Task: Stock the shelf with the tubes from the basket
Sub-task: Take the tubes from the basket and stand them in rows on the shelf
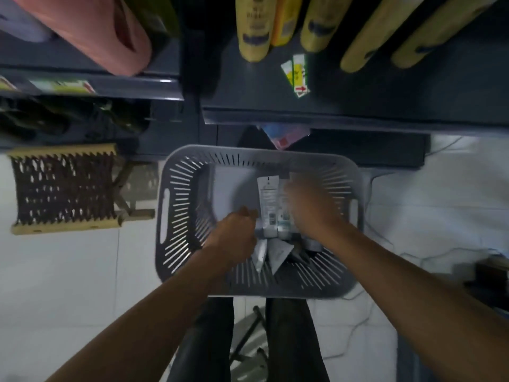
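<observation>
Both hands were down in the grey basket [176, 205] on the floor. The left hand [237, 228] curled beside the tubes [268, 201]; the blurred right hand [305, 208] covered them, its grip unreadable.

Head-worn, wide-angle, looking steeply down past both forearms into the grey basket [176, 194] close below; shelf [358, 100] edge above, floor [68, 271] around.

Bare forearms, dark trousers [203, 340].
</observation>
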`<state>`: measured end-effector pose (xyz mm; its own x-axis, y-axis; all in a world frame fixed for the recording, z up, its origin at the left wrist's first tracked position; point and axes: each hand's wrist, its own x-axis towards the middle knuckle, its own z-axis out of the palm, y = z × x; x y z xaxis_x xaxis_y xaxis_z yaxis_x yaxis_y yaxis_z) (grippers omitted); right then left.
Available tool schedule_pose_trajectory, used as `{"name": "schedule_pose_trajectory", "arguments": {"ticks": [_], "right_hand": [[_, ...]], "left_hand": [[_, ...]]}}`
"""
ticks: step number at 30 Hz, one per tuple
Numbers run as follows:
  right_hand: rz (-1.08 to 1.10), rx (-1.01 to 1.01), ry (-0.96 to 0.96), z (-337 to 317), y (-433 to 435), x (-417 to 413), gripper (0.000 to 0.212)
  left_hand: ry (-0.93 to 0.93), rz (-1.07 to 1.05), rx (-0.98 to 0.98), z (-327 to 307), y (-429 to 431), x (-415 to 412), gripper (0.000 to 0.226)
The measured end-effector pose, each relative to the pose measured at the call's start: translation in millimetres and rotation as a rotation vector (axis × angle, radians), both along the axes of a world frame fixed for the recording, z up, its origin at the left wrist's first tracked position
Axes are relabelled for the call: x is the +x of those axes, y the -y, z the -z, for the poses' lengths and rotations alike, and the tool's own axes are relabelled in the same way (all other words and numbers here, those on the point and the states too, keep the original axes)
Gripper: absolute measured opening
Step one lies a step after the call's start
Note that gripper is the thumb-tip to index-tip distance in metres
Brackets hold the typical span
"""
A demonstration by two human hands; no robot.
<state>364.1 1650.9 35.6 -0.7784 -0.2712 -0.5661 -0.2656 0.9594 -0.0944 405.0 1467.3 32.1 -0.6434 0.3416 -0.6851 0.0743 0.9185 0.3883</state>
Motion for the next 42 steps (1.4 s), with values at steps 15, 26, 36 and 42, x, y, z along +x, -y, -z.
{"name": "schedule_pose_trajectory", "arguments": {"ticks": [15, 26, 36, 42], "right_hand": [[-0.071, 0.068, 0.073, 79, -26, -30, 0.113], [0.137, -0.044, -0.007, 54, -4, -34, 0.050], [0.092, -0.109, -0.217, -39, 6, -40, 0.023], [0.099, -0.103, -0.357, -136, 8, -47, 0.028]], "left_hand": [[-0.203, 0.121, -0.085, 101, -42, -61, 0.111], [-0.171, -0.037, 0.028, 67, -14, -79, 0.051], [-0.328, 0.014, -0.012, -22, -5, -89, 0.033], [-0.492, 0.063, -0.030, -118, 0, -104, 0.030]]}}
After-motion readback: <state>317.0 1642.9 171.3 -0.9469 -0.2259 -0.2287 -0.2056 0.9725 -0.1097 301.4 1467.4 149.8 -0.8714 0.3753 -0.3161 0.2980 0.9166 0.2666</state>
